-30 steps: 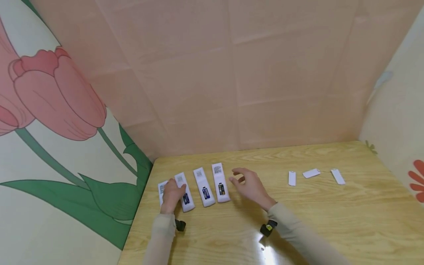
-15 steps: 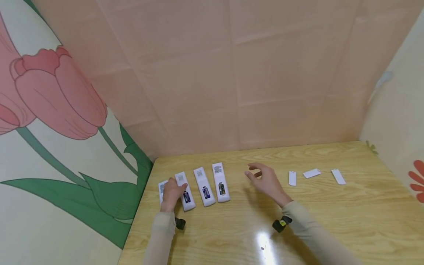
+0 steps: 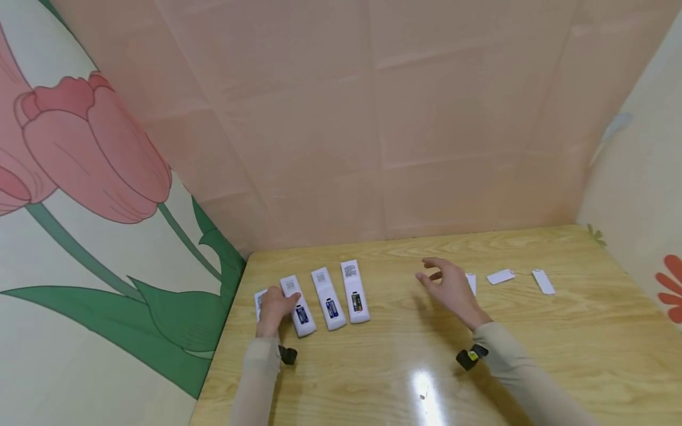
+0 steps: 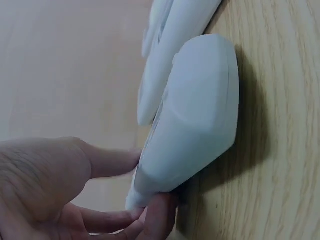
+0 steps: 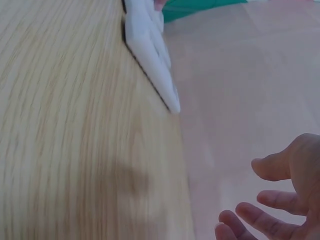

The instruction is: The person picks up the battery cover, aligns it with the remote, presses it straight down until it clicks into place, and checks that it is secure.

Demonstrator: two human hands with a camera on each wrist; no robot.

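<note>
Head view shows tan cloth sleeves (image 3: 257,378) nearest. Then comes our left hand (image 3: 273,307), with thumb and fingers pinching a white remote (image 4: 192,110), second from the left on the wood table (image 3: 362,367). Our right hand (image 3: 451,290) hangs above the table, thumb and fingers apart, holding nothing. We think the remote is light, hard and a bit slippery, so its long sides look best to hold, away from the blue battery (image 3: 302,314). It is smooth plastic with a fat, rounded end; we can't tell if it lies flat. Two more remotes (image 3: 352,286) sit to its right, and a mostly hidden white thing (image 3: 259,299) to its left. Farther right are flat white covers (image 3: 501,277), and way back a creased pink sheet (image 3: 298,118).
</note>
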